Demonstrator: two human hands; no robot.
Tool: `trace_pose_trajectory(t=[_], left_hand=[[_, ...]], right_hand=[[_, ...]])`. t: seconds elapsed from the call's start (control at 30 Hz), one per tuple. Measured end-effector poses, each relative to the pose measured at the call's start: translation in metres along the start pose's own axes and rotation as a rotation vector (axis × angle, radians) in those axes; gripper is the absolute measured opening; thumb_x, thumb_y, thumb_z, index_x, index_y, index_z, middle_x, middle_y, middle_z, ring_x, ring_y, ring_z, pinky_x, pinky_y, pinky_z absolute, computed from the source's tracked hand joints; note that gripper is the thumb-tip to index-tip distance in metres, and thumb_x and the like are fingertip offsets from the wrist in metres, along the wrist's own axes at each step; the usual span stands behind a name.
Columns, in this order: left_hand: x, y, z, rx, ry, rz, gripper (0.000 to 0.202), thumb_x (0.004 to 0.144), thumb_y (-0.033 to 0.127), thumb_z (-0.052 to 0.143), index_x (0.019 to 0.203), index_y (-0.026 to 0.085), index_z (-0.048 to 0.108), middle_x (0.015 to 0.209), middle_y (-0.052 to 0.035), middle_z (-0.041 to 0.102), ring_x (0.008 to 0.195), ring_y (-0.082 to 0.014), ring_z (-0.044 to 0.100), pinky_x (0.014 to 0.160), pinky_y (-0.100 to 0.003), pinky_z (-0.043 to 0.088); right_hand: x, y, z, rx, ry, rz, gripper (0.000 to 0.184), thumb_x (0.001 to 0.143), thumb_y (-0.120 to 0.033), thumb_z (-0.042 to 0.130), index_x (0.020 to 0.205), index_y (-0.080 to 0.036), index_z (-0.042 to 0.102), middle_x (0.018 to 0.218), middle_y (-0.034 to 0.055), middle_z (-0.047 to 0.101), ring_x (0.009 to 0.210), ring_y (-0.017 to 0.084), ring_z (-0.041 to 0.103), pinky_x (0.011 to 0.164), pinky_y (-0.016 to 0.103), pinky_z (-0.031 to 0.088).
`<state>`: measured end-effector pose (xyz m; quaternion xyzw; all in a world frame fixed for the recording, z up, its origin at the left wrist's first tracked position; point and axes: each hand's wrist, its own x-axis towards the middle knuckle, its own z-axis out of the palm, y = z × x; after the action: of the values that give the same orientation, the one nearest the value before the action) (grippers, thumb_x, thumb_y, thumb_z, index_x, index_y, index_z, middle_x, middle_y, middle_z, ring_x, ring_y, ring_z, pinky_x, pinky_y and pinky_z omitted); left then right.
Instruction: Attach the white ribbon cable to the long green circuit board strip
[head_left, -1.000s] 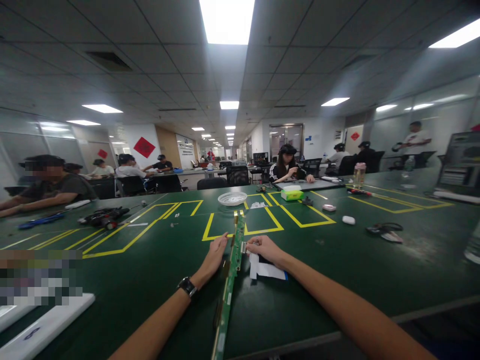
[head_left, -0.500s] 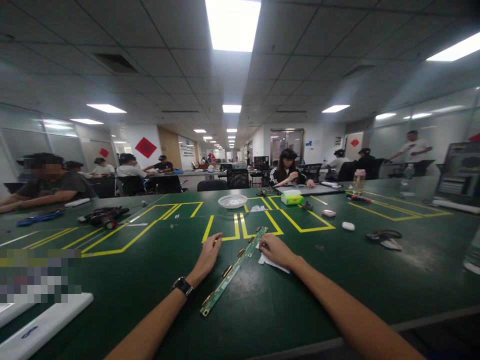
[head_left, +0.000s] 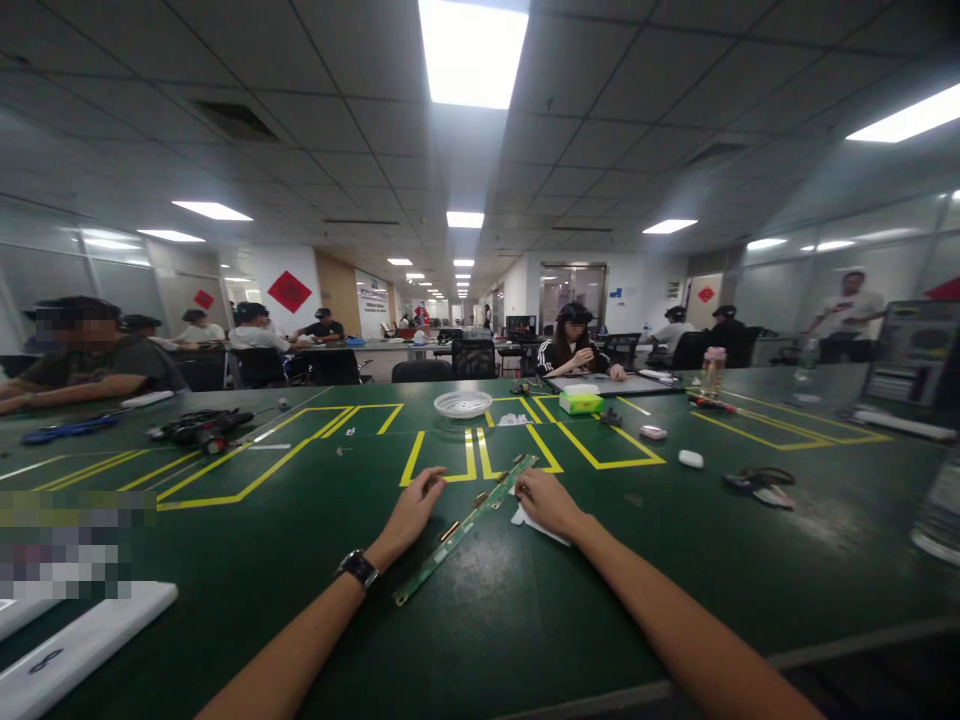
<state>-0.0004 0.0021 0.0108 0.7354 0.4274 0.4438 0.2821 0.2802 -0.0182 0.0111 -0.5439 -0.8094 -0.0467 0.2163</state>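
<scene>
A long narrow green circuit board [head_left: 466, 526] with gold-coloured parts along it lies slantwise between my hands. My right hand [head_left: 549, 500] is closed at its far right end, fingertips pinching the board's edge; the contact is partly hidden. Under that hand a piece of white paper or cloth [head_left: 541, 530] pokes out. My left hand [head_left: 418, 500] is on the other side of the board, apart from it, fingers loosely bent and holding nothing. A dark watch [head_left: 357, 568] is on the left wrist.
The green table [head_left: 600, 620] carries yellow tape outlines. Beyond my hands stand a white basket [head_left: 463, 404] and a green tissue pack [head_left: 581, 402]. A white earbud case [head_left: 691, 459] sits right, a white numbered bar [head_left: 90, 640] front left. A person [head_left: 576, 350] sits opposite.
The board's near end has shifted up and slightly left, and its face looks narrower, as if tipped. My hands have stayed nearly in place. The view has shifted slightly.
</scene>
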Motion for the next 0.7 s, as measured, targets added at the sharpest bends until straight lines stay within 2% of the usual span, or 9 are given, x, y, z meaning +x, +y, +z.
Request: trace_pose_trajectory(t=[0.1, 0.2, 0.27, 0.4, 0.5, 0.6, 0.7], left_hand=[[-0.001, 0.005, -0.005, -0.024, -0.034, -0.009, 0.043, 0.087, 0.047, 0.044, 0.114, 0.017, 0.058, 0.105, -0.0073, 0.066, 0.102, -0.0227, 0.059, 0.093, -0.035, 0.043], [-0.003, 0.009, -0.008, -0.012, -0.077, -0.009, 0.043, 0.088, 0.047, 0.042, 0.114, 0.018, 0.059, 0.106, -0.0064, 0.067, 0.104, -0.0225, 0.059, 0.094, -0.034, 0.043], [-0.004, 0.011, -0.008, 0.006, -0.098, -0.001, 0.042, 0.088, 0.046, 0.042, 0.113, 0.018, 0.060, 0.106, -0.0061, 0.067, 0.105, -0.0221, 0.058, 0.094, -0.033, 0.042], [-0.004, 0.010, -0.007, 0.032, -0.120, 0.015, 0.039, 0.088, 0.045, 0.043, 0.109, 0.017, 0.062, 0.106, -0.0059, 0.067, 0.102, -0.0215, 0.059, 0.093, -0.032, 0.041], [-0.002, 0.010, -0.008, 0.043, -0.130, 0.031, 0.038, 0.088, 0.044, 0.043, 0.108, 0.018, 0.062, 0.103, -0.0051, 0.067, 0.100, -0.0207, 0.059, 0.090, -0.031, 0.041], [-0.001, 0.009, -0.009, 0.062, -0.139, 0.039, 0.038, 0.088, 0.043, 0.041, 0.107, 0.018, 0.062, 0.096, -0.0041, 0.068, 0.093, -0.0196, 0.059, 0.084, -0.029, 0.042], [-0.001, 0.007, -0.010, 0.053, -0.163, 0.029, 0.039, 0.088, 0.043, 0.040, 0.107, 0.017, 0.062, 0.090, -0.0035, 0.068, 0.081, -0.0178, 0.058, 0.074, -0.027, 0.043]], right_hand=[[0.001, -0.017, 0.006, 0.093, -0.009, -0.202, 0.013, 0.084, -0.015, 0.053, 0.088, -0.017, 0.065, 0.094, 0.0063, 0.064, 0.093, 0.019, 0.056, 0.083, 0.028, 0.039], [0.003, -0.015, 0.006, 0.116, -0.005, -0.257, 0.014, 0.085, -0.015, 0.052, 0.087, -0.018, 0.065, 0.092, 0.0057, 0.064, 0.092, 0.019, 0.056, 0.084, 0.029, 0.039], [0.004, -0.002, 0.004, 0.083, -0.006, -0.195, 0.014, 0.085, -0.015, 0.052, 0.086, -0.018, 0.066, 0.092, 0.0057, 0.065, 0.091, 0.019, 0.057, 0.084, 0.029, 0.039], [0.003, 0.034, -0.003, -0.004, 0.015, 0.045, 0.016, 0.085, -0.016, 0.051, 0.085, -0.017, 0.066, 0.094, 0.0073, 0.066, 0.093, 0.020, 0.057, 0.081, 0.029, 0.039], [0.001, 0.043, -0.003, -0.025, 0.041, 0.122, 0.016, 0.085, -0.016, 0.049, 0.085, -0.016, 0.066, 0.095, 0.0089, 0.065, 0.093, 0.021, 0.057, 0.080, 0.030, 0.039], [0.000, 0.027, 0.002, -0.004, 0.038, 0.066, 0.015, 0.085, -0.014, 0.050, 0.085, -0.016, 0.065, 0.093, 0.0081, 0.065, 0.092, 0.020, 0.057, 0.082, 0.029, 0.039], [0.000, -0.001, 0.008, 0.094, 0.021, -0.129, 0.013, 0.083, -0.013, 0.053, 0.086, -0.017, 0.065, 0.091, 0.0068, 0.064, 0.091, 0.019, 0.056, 0.083, 0.029, 0.039]])
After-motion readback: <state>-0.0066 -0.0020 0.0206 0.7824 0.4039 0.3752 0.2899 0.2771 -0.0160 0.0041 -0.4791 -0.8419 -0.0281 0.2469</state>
